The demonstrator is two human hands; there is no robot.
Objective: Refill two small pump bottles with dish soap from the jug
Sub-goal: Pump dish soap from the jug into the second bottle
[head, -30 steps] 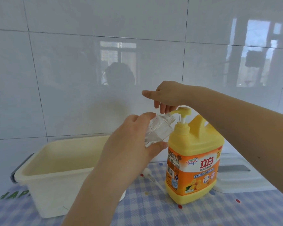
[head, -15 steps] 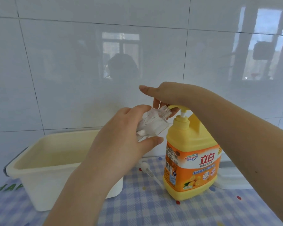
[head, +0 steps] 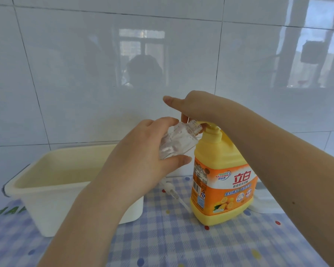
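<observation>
A white tiled wall (head: 85, 83) filled the upper 2/3 of the frame, its gloss carrying faint window reflections. Below it, a blue-and-white checked tablecloth (head: 162, 237) with coloured dots covered the bottom of the frame. At lower left a cream plastic tub (head: 46, 199) stood on the cloth, open side up, partly behind the left forearm. Right of centre the yellow dish soap jug (head: 220, 182) stood upright on the cloth, with an orange label and a yellow pump head on top. Behind the jug at the right, a white flat object (head: 262, 207) showed only in part, and I could not tell what it was. The right hand (head: 197, 108) came in from the right edge and lay over the pump head, fingers bent down onto it and thumb stretched out toward the left; the nozzle was mostly hidden under the hand. The left hand (head: 143, 157) rose from the bottom centre with fingers and thumb curled round 1 small clear bottle (head: 174, 143), held tilted in the middle of the frame with its open neck touching or just beside the pump nozzle. On the cloth between tub and jug lay a small white pump top (head: 172, 189) with its tube pointing toward the jug's base.
</observation>
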